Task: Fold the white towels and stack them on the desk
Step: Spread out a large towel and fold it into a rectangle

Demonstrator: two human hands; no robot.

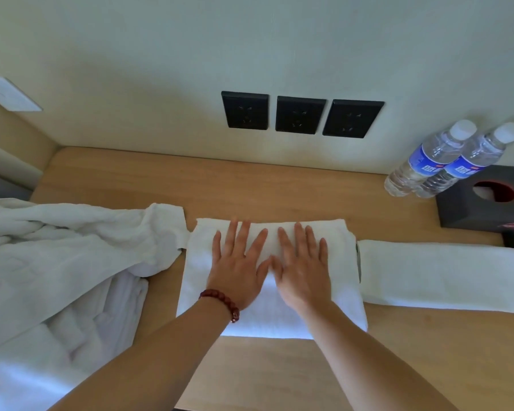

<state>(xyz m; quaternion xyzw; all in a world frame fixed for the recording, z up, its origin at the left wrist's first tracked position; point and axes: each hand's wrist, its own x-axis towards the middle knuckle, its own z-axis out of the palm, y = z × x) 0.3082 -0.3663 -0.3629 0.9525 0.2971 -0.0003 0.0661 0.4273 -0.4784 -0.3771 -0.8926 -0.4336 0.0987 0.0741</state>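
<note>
A folded white towel (343, 298) lies in the middle of the wooden desk (279, 188). My left hand (238, 265), with a red bead bracelet on its wrist, and my right hand (304, 268) both press flat on top of it, fingers straight and spread, thumbs nearly touching. A second folded white towel (442, 274) lies as a long strip just to its right. At the left, a heap of unfolded white towels (57, 262) covers the desk's left part, one corner touching the middle towel.
Two water bottles (436, 161) stand at the back right against the wall, next to a dark tissue box (487, 203). Three black wall sockets (300, 114) sit above the desk. Bare desk shows behind the towels and along the front edge.
</note>
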